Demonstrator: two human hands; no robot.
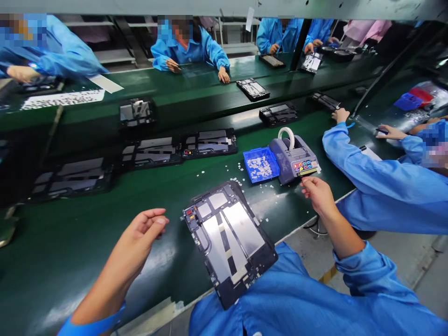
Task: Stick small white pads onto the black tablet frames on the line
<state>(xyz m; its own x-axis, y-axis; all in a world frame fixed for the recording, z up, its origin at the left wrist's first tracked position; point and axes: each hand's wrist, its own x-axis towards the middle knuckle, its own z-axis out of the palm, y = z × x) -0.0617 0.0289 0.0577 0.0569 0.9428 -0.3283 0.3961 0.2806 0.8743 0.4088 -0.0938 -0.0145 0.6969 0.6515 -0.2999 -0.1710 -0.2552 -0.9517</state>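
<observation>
The right hand [317,192] is reaching, fingers pinched narrow, at the tape dispenser [293,157] right of centre; the left hand [145,228] is hovering open beside the tablet frame [229,240]; a clean, straight pull probably works best.

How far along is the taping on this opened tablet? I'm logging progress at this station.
Looks done: the opened tablet lies face down at the belt's edge, its inner plates exposed. In hand: the right hand is at the tape dispenser, fingers by its front slot; whether it has a strip I cannot tell. The left hand hovers open beside the tablet. Left: no fresh tape piece is being pressed onto the tablet yet.
</observation>
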